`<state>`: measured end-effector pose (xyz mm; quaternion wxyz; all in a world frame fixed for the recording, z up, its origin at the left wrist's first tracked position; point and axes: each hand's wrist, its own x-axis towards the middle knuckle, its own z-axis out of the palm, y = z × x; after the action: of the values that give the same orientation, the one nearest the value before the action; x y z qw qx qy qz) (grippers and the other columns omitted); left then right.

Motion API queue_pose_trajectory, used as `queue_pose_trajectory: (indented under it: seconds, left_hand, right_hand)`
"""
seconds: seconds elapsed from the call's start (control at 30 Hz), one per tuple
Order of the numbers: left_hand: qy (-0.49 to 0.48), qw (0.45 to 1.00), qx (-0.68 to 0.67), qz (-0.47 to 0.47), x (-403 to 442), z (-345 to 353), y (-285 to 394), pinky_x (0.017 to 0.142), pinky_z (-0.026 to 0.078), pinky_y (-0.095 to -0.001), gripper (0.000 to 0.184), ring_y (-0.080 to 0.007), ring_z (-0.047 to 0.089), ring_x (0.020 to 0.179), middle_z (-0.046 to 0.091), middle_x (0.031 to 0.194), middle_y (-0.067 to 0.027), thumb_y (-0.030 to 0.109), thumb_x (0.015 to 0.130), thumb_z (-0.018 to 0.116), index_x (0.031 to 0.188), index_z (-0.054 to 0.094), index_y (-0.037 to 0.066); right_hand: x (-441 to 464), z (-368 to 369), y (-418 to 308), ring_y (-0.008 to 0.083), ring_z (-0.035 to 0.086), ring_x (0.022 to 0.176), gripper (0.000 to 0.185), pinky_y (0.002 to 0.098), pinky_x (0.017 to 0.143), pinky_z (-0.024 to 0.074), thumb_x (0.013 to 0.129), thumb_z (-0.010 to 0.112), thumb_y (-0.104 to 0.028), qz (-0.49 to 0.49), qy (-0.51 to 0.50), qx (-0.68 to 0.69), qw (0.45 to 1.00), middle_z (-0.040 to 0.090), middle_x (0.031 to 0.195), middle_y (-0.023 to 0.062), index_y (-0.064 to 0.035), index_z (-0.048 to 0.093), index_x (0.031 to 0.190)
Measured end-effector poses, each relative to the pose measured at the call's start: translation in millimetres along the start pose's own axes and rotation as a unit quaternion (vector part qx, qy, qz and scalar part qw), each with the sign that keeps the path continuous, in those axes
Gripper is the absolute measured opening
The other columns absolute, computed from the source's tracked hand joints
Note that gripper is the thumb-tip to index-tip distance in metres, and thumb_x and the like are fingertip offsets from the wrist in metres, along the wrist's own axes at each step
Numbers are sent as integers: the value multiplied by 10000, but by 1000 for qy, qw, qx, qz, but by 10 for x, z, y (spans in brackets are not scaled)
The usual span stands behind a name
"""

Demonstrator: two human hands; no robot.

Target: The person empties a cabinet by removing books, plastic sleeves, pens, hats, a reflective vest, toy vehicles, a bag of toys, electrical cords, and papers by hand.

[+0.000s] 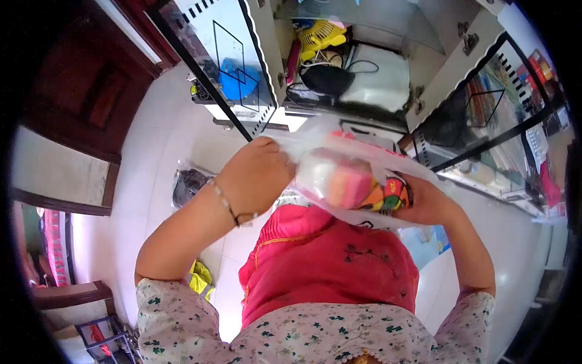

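Note:
A clear plastic bag [315, 136] with red print is held up in front of my body. My left hand [260, 173], wearing a beaded bracelet, is closed on the bag's left edge. Inside the bag are a white rounded item [315, 167] and a pink and orange block-like item [348, 185], both smeared by motion. A colourful patterned packet [393, 193] lies at the bag's right side. My right hand [427, 203] is closed around that packet's end, with its fingers partly covered by the bag film.
Ahead stands an open cabinet holding a yellow plastic basket [321, 37] and a black item [327, 79]. Its glass doors [224, 48] swing out on both sides. On the tiled floor lie a dark bagged item [188, 187], a yellow item [200, 279] and a blue printed sheet [427, 242].

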<state>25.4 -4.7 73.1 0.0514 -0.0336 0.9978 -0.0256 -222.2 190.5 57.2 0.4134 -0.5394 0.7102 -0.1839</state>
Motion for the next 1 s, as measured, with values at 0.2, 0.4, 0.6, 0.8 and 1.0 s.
queue_pose_trajectory:
  seconds: [0.2,0.4,0.6,0.8,1.0]
  left_hand:
    - [100,992,27,78,235,449,-16,903,363,-368,73,-203,530,867,553,777,-34,159,693,558,709,624,131]
    - [-32,995,89,41,135,507,348,977,322,-443,117,-221,501,933,541,831,-53,158,694,533,715,634,101]
    - [-9,984,169,61,-107,213,741,1031,261,-482,260,-285,420,1163,545,1062,-123,169,715,509,877,653,25]
    - [-29,986,123,108,-193,76,836,1050,235,-491,302,-284,360,1243,525,1143,-137,175,744,512,975,624,17]
    - [-81,941,-260,200,-100,28,718,1016,301,-442,328,-295,416,1185,511,1166,-166,231,785,548,1045,587,36]
  right_hand:
    - [-44,33,247,188,483,1111,824,303,963,367,623,761,-138,-145,27,217,965,509,1210,113,-20,353,1329]
    - [-126,-44,740,265,429,1189,827,378,1000,345,625,744,-308,-224,264,588,731,466,1248,117,-12,357,1294]
    - [-227,-346,363,307,343,1247,874,395,1031,289,643,697,-409,-330,315,561,691,382,1289,170,27,315,1297]
    - [-377,-310,377,320,324,1263,919,484,1006,335,643,699,-419,-358,296,572,677,384,1282,183,37,277,1320]
    - [-334,-235,349,337,319,1268,925,487,1000,345,643,703,-429,-359,246,566,700,375,1294,196,24,273,1326]
